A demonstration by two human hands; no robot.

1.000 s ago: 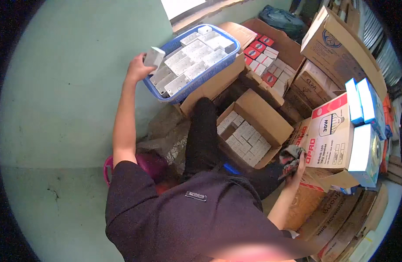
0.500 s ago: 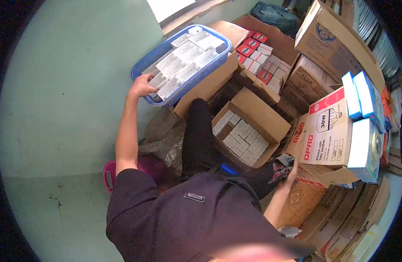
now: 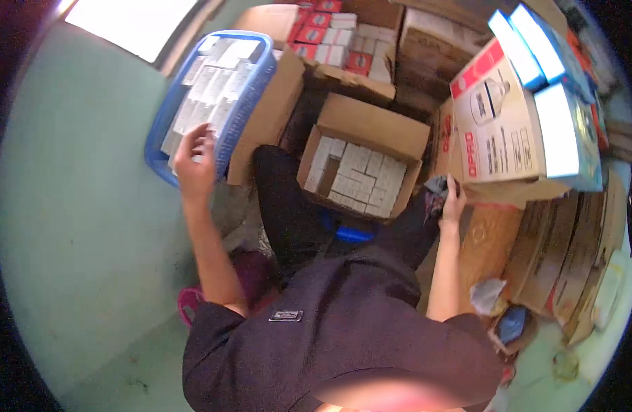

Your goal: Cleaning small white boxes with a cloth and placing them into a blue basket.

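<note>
My left hand (image 3: pixel 194 165) is over the near end of a blue plastic basket (image 3: pixel 258 86), fingers bent and apart, slightly blurred by motion. Rows of white plastic electrical boxes (image 3: pixel 205 86) fill the basket, and the fingertips are at the nearest ones. Nothing shows held in that hand. Over on the right, beside my knee, my right hand (image 3: pixel 454 204) grips a crumpled dark patterned cloth (image 3: pixel 434 199). Between my legs, an open cardboard box (image 3: pixel 378 117) holds neatly packed small white boxes (image 3: pixel 364 175), with a gap toward its left side.
Behind stands a carton (image 3: pixel 360 80) of red and white packets (image 3: pixel 316 34). A large printed carton (image 3: pixel 494 130) with blue-and-white boxes (image 3: pixel 563 130) on it rises at right. Flattened cardboard (image 3: pixel 556 254) leans below. A green wall (image 3: pixel 89 185) bounds the left; a pink container (image 3: pixel 244 278) sits near my left elbow.
My view has turned, so the scene has shifted. My left hand has moved from the basket's left rim inward over the white boxes. My right hand still holds the cloth.
</note>
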